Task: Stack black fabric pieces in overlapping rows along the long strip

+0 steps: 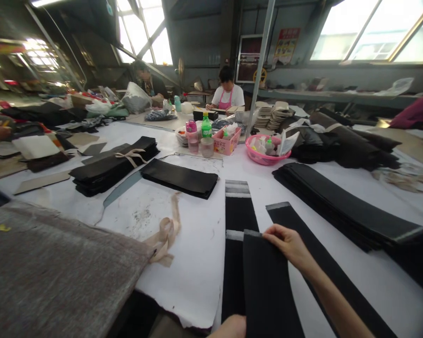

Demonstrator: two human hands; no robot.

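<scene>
A long black strip (pixel 268 281) with a narrow grey band along its top end runs toward me. My right hand (pixel 284 241) pinches its upper right corner between thumb and fingers. At the bottom edge of the view, my left hand (pixel 234 325) is at the strip's left side, its fingers hidden by the strip and the frame edge. Beneath lie overlapping black strips (pixel 238 211) with pale grey end bands. Another black strip (pixel 313 249) with a grey end lies to the right, passing under my right forearm.
Black strip stacks lie right (pixel 338 197), centre (pixel 179 176) and left, the left one a tied bundle (pixel 109 169). A beige ribbon (pixel 167 234) and grey-brown cloth (pixel 56 263) lie nearby. A pink basin (pixel 266 157), pink basket (pixel 229 143) and green bottle (pixel 206 126) stand farther back. Other people sit around.
</scene>
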